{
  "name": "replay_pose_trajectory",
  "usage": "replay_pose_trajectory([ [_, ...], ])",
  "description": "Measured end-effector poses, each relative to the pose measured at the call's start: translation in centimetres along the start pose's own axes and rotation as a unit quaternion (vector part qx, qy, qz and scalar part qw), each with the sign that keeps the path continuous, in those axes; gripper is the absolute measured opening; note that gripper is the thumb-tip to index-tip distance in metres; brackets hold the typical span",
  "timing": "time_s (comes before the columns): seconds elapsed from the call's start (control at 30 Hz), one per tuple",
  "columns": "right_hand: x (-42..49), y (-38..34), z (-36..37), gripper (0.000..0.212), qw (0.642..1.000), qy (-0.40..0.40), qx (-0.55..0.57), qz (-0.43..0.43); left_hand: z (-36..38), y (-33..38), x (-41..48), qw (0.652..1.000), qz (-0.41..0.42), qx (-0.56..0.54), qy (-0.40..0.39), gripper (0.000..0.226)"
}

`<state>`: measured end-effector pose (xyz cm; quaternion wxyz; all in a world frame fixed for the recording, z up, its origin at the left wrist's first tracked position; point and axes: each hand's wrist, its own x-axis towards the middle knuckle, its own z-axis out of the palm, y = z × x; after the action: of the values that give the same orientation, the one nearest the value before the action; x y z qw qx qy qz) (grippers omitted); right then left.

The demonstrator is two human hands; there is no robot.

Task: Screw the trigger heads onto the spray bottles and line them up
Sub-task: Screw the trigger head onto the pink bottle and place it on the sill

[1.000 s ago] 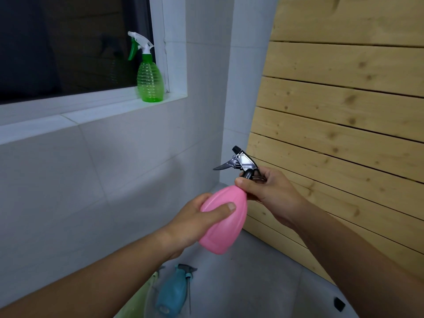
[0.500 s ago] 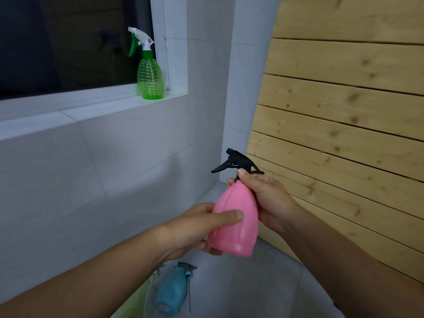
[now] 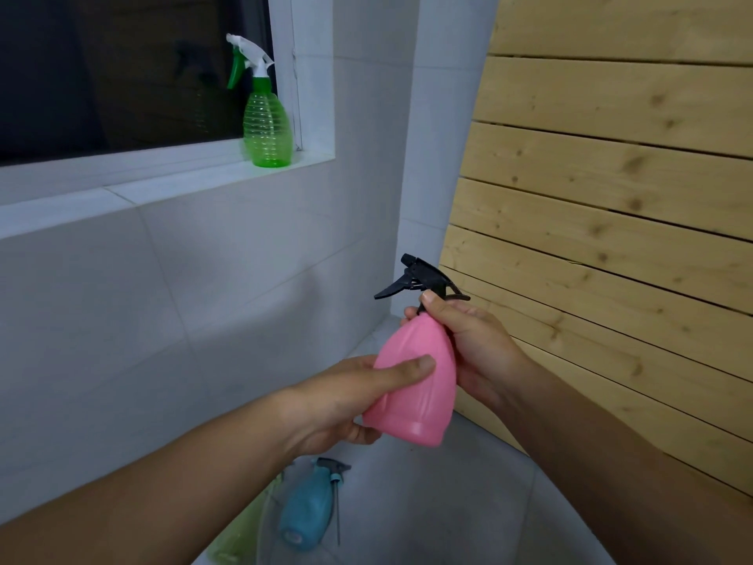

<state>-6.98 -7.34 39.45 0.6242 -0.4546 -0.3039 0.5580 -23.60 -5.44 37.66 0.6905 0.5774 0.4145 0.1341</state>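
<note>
I hold a pink spray bottle (image 3: 415,381) nearly upright in front of me. My left hand (image 3: 338,397) grips its body from the left, thumb across the front. My right hand (image 3: 468,344) wraps the bottle's neck from the right, thumb against the collar of the black trigger head (image 3: 419,279) that sits on top. A green spray bottle (image 3: 267,128) with a white and green trigger head stands upright on the window sill (image 3: 163,185). Below my hands a blue bottle (image 3: 305,511) lies on its side with a grey trigger head (image 3: 332,468) at its neck.
A white tiled wall runs below the sill. A wooden slat panel (image 3: 611,197) leans at the right. A pale green thing (image 3: 244,528), blurred, lies left of the blue bottle on the grey floor.
The pink bottle has swung from a tilt to nearly upright. My right hand has shifted lower on the neck. The view has moved slightly closer.
</note>
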Motion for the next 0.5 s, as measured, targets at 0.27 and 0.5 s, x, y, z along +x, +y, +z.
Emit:
replay_pose_trajectory([
  [0.27,-0.3,-0.3,0.1,0.028,1.0,0.002,0.019,-0.009,-0.6,-0.3,0.0,0.987,0.0,-0.149,-0.065,0.058],
  [0.5,-0.4,-0.2,0.3,0.027,1.0,0.006,-0.009,-0.015,0.8,-0.1,0.2,0.995,0.076,-0.057,0.0,0.075],
])
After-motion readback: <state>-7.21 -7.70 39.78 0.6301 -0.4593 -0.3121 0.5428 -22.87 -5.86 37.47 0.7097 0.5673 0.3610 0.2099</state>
